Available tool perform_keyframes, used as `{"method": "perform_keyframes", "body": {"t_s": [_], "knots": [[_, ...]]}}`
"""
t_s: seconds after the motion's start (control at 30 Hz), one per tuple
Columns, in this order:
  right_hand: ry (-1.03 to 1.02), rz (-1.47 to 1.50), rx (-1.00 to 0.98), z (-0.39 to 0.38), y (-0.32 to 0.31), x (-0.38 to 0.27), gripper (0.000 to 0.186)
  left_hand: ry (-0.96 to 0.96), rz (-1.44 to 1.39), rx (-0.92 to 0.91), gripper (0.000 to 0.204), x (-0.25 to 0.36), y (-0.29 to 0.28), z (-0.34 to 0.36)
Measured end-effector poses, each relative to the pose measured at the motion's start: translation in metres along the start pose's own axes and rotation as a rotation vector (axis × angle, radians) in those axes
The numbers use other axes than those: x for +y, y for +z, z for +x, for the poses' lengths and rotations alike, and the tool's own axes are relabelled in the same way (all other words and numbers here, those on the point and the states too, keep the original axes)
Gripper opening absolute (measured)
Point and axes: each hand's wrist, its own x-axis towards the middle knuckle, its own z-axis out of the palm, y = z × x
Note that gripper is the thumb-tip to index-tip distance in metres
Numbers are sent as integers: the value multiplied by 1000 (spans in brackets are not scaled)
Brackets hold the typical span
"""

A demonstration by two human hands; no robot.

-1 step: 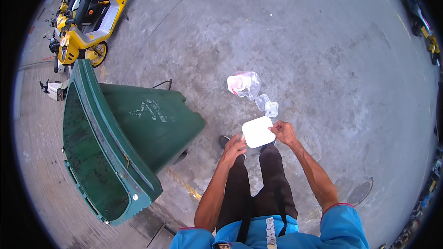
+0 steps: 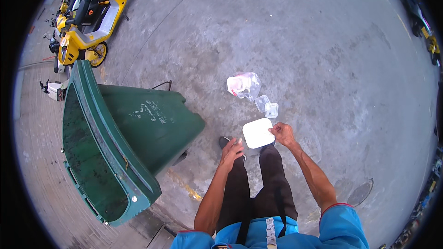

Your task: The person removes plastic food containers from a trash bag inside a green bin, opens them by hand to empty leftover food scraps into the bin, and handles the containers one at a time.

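My right hand (image 2: 282, 133) grips the right edge of a white rounded-square container or lid (image 2: 256, 133), held flat above my feet. My left hand (image 2: 233, 150) is just left of it, fingers curved and apart, with a small gap to its edge. On the concrete beyond lie two small clear plastic containers or lids (image 2: 271, 110) and a clear crumpled plastic bag (image 2: 249, 85) with a white container (image 2: 234, 83) and something red in it.
A large green wheeled bin (image 2: 138, 124) with its top open stands close on my left. Yellow scooters (image 2: 83, 41) and other scooters line the upper left. More parked vehicles (image 2: 410, 9) run along the far right edge. A round metal cover (image 2: 360, 191) is in the ground at lower right.
My left hand has drawn very slightly away from the white piece's left edge. The white piece in my right hand has shifted a little downward in view.
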Motion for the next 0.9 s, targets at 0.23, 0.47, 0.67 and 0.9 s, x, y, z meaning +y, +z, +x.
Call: {"method": "perform_keyframes", "body": {"t_s": [0.23,0.47,0.67,0.9], "knots": [[-72,-362,87,95,78,104,27,228,-25,351,41,-98,-70,-7],[-68,-428,-26,237,166,214,25,374,137,507,39,-101,-73,42],[-178,-597,29,297,194,225,28,404,192,518,37,-74,-65,53],[-368,-385,319,403,204,138,21,577,107,453,45,-62,-79,78]]}}
